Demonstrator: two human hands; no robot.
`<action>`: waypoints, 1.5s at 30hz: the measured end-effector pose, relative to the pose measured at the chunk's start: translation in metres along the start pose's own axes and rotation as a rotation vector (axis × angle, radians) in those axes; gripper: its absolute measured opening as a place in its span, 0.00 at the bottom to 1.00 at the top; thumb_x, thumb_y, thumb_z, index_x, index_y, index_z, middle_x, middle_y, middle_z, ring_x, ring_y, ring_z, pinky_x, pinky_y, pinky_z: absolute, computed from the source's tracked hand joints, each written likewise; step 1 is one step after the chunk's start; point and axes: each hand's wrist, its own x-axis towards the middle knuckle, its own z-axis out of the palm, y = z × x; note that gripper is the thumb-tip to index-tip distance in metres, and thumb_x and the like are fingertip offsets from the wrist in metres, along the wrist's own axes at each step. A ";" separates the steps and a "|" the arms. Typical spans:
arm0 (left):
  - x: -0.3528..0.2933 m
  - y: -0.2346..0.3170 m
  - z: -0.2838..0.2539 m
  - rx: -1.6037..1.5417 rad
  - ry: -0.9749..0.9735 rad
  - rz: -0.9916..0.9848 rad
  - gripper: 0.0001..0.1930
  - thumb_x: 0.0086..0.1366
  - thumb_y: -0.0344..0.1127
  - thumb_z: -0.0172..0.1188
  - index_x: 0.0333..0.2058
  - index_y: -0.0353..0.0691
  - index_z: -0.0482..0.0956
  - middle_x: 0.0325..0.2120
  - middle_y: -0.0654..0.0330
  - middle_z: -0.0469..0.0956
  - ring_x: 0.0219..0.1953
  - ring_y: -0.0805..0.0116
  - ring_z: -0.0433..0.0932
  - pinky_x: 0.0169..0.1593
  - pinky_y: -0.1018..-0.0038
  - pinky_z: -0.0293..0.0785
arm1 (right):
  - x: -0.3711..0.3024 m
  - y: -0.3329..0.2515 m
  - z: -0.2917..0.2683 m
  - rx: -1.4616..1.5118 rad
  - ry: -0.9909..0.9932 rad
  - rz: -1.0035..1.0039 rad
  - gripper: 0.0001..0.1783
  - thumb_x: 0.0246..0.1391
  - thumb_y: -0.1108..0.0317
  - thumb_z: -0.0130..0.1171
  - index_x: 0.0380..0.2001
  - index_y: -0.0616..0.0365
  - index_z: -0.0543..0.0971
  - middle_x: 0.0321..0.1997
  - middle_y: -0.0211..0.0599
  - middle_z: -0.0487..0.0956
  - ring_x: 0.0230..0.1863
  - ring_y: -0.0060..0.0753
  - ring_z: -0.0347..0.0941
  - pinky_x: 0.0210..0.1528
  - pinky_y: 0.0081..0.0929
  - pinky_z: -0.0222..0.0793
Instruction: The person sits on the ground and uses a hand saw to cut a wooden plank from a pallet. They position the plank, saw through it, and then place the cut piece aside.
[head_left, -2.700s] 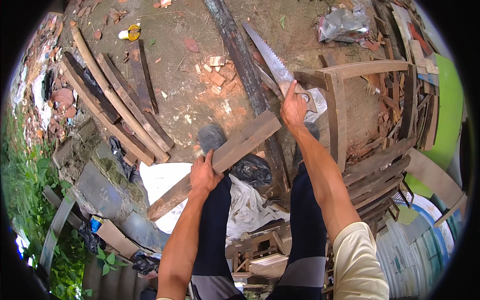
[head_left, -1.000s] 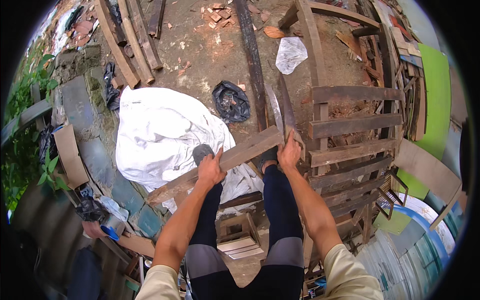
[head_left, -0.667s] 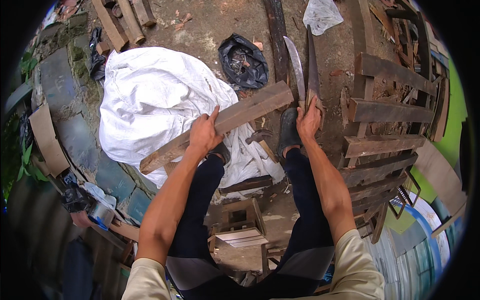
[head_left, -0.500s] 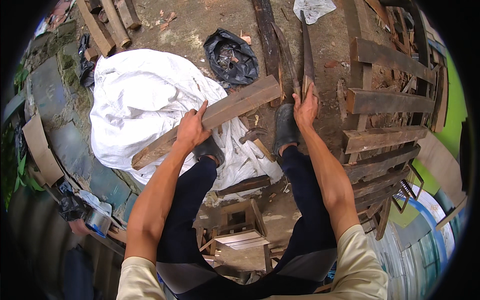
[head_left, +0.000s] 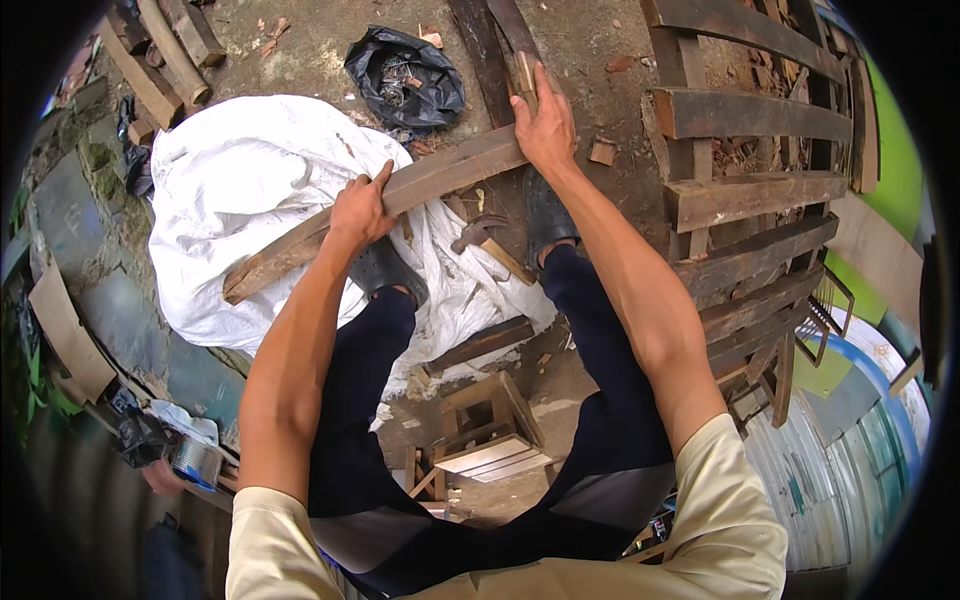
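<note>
My left hand (head_left: pixel 362 208) grips a weathered wooden plank (head_left: pixel 455 170) that slants from lower left to upper right, its lower part over a white woven sack (head_left: pixel 240 170). At the plank's far right end is my right hand (head_left: pixel 546 128), its fingers closed around a long, dark, blade-like tool (head_left: pixel 515 30) with a pale wooden handle part, pointing away from me. The hand covers most of the grip, so the exact kind of tool is unclear. A claw hammer (head_left: pixel 500 252) with a wooden handle rests on the sack's edge between my feet.
An open black plastic bag (head_left: pixel 405 80) with nails or metal scraps stands beyond the plank. A slatted wooden pallet (head_left: pixel 755 203) is on the right. Loose timber (head_left: pixel 165 50) lies far left, and a small wooden stool (head_left: pixel 490 430) stands between my legs.
My right hand has moved left and away from me with the dark tool, up to the plank's end. My left hand and the plank appear shifted slightly left as the view moved.
</note>
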 end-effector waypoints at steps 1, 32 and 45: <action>-0.003 0.005 0.003 0.000 0.011 0.001 0.53 0.50 0.41 0.73 0.74 0.53 0.55 0.47 0.43 0.77 0.53 0.43 0.77 0.59 0.55 0.74 | -0.011 -0.005 0.002 0.009 -0.007 -0.009 0.40 0.63 0.60 0.60 0.75 0.54 0.60 0.47 0.61 0.78 0.53 0.61 0.73 0.58 0.49 0.66; -0.106 0.043 0.095 0.059 0.082 0.124 0.54 0.49 0.38 0.75 0.74 0.55 0.55 0.49 0.44 0.75 0.52 0.42 0.76 0.58 0.53 0.74 | -0.212 0.051 -0.039 0.040 -0.024 0.019 0.28 0.64 0.61 0.59 0.65 0.60 0.72 0.61 0.52 0.78 0.66 0.56 0.69 0.70 0.47 0.58; -0.300 0.054 -0.041 0.068 -0.106 0.332 0.52 0.44 0.52 0.73 0.70 0.46 0.65 0.46 0.42 0.79 0.49 0.42 0.79 0.55 0.55 0.77 | -0.344 -0.092 -0.140 0.726 0.327 0.709 0.32 0.68 0.40 0.54 0.55 0.59 0.81 0.51 0.49 0.84 0.55 0.46 0.80 0.59 0.35 0.71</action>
